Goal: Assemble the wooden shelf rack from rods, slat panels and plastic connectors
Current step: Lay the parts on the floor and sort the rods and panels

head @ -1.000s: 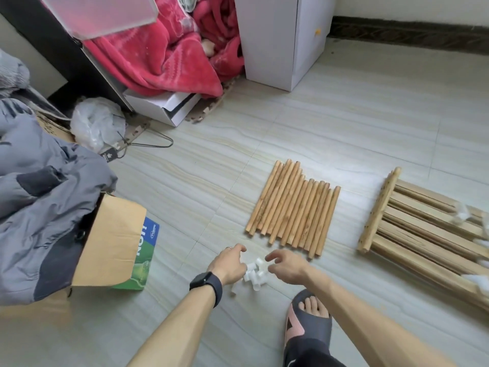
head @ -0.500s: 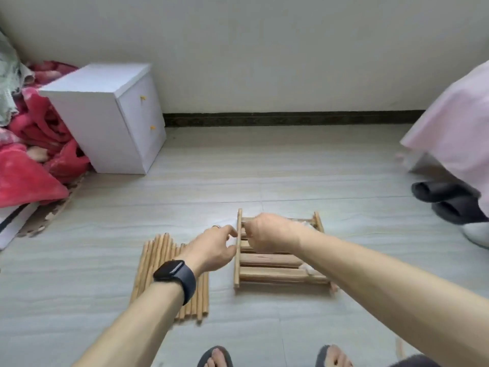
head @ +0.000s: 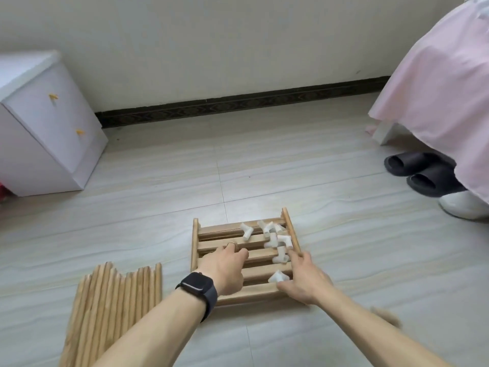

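1. Slat panels (head: 254, 290): flat on the floor (head: 264, 168), apparently stacked, count unclear. They seem to double as a tray, since the raised edges would stop small parts from scattering.
2. Rods (head: 116, 300): one bundle just left of the panels, laid parallel, untouched. Probably lined up for easy picking.
3. Left hand (head: 225, 266): on the panels' left half, fingers bent down over a middle slat. The tips are hidden, so it cannot be told whether it grips. Likely steadying the stack.
4. Right hand (head: 304, 279): at the panels' right edge, fingers straight and spread, holding nothing; thumb just beside one connector.
5. Connectors (head: 283, 238): white, loosely heaped on the panels' far right corner, none fitted yet.
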`<state>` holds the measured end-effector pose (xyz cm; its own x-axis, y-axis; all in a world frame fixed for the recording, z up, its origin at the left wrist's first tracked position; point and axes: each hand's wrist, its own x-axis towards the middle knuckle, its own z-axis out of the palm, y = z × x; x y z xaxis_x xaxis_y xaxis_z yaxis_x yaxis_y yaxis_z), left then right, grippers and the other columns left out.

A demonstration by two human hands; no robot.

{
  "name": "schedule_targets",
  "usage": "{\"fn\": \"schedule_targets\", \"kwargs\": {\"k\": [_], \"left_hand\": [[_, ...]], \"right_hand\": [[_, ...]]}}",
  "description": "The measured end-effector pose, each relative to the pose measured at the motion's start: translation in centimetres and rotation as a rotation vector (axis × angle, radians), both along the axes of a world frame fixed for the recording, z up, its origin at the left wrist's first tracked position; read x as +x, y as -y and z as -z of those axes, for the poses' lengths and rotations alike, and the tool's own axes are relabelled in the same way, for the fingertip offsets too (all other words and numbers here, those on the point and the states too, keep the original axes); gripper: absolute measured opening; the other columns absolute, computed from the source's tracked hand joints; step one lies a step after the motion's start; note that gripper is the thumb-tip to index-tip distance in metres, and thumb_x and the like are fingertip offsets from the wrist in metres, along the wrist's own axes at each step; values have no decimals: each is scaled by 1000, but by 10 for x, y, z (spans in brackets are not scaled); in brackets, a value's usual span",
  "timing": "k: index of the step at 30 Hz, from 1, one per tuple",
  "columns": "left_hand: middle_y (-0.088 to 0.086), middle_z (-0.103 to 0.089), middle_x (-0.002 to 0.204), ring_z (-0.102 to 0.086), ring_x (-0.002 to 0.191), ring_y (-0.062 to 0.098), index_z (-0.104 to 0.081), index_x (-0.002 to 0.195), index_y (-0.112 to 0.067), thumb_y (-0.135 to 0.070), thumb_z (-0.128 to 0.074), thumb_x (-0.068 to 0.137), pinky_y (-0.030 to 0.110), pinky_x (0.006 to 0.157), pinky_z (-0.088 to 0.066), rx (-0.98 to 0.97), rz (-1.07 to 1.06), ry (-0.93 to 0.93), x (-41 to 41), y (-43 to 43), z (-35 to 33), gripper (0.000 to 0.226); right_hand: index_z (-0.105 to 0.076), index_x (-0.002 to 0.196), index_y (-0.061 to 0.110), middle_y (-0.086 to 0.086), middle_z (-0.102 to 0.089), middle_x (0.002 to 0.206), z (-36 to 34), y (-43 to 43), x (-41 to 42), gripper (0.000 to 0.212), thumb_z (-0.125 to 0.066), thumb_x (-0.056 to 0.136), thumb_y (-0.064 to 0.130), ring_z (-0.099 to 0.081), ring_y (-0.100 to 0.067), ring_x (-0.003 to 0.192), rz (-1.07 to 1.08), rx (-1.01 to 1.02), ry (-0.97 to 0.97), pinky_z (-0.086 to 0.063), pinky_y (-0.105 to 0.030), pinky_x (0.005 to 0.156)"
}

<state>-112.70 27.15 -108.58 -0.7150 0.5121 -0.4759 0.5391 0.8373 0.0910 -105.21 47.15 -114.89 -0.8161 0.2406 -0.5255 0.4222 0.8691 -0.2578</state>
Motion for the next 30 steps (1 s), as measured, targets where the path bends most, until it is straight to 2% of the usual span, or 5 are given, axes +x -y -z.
{"fn": "schedule_targets", "kwargs": {"k": [7,10,16,23,30], "left_hand": [[8,1,169,-59,121,33,-12,156,-38,-19,-51,94,42,87,-55,46,-167,63,-57,-34,69,76],[14,5,168,-62,114,35,-12,155,-40,-24,-51,96,39,76,-51,104,-244,64,-80,-49,99,72],[18,-43,143,-51,125,35,-37,147,-32,-28,-48,100,45,102,-47,303,-414,105,-92,-59,140,49],[4,-52,131,-59,112,26,-52,129,-31,-24,-56,95,40,91,-51,386,-399,115,-76,-56,151,35],[7,-51,112,-60,88,30,-40,118,-28,-31,-48,100,43,73,-53,350,-461,-62,-81,-68,148,21]], "right_hand": [[14,155,49,-4,37,158,58,-10,-37,127,-78,68,62,-53,-32,131,-106,-5,-19,-51,-44,100],[0,158,44,-5,28,163,70,-12,-53,116,-78,71,49,-46,-37,136,-85,-38,7,-47,-43,106],[-31,140,36,-7,-19,144,83,-4,-54,75,-65,76,17,-65,-38,95,109,-5,-82,-50,-37,86],[-34,131,30,-11,-41,132,81,12,-48,59,-57,82,9,-59,-35,105,64,55,-189,-49,-40,88],[-34,137,27,-10,-40,142,93,4,-43,62,-61,83,14,-50,-32,122,132,-43,-181,-44,-37,100]]}}
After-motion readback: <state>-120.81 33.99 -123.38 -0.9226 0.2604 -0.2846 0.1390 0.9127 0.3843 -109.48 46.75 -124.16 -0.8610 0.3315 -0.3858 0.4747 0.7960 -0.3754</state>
